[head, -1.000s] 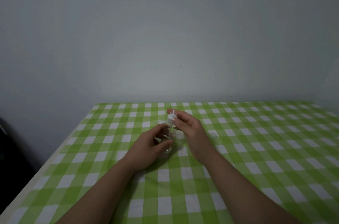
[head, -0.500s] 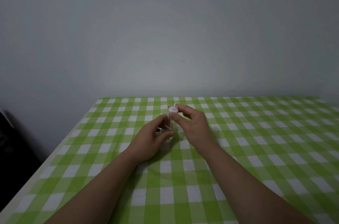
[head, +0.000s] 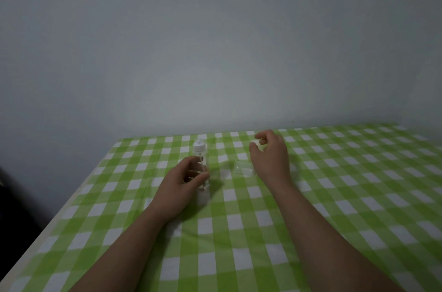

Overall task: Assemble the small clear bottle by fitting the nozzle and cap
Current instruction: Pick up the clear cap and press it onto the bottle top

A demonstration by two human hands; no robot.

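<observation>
So your left hand (head: pixel 184 179) is wrapping around the lower body of the small clear bottle (head: pixel 202 167), thumb on the near side and fingers curling round the far side, and the bottle is standing upright on the green-and-white checked tablecloth (head: pixel 239 232). The white nozzle (head: pixel 199 145) is sitting on top of the neck, poking up well above your fingers, so that bit looks fitted. Your right hand (head: pixel 269 155) is hovering off to the right of the bottle, well apart from it, fingers loosely curled with thumb and forefinger apart, so it's not pinching anything that I can make out. Just beside that hand, on its left and down on the cloth, there's a small clear piece lying flat, which I'm reading as the cap (head: pixel 243 168), though it's see-through and a bit blurry, so I can't tell its exact shape or whether your hand is touching it. Everything's sitting toward the far side of the table, near the plain grey wall (head: pixel 215 40).
</observation>
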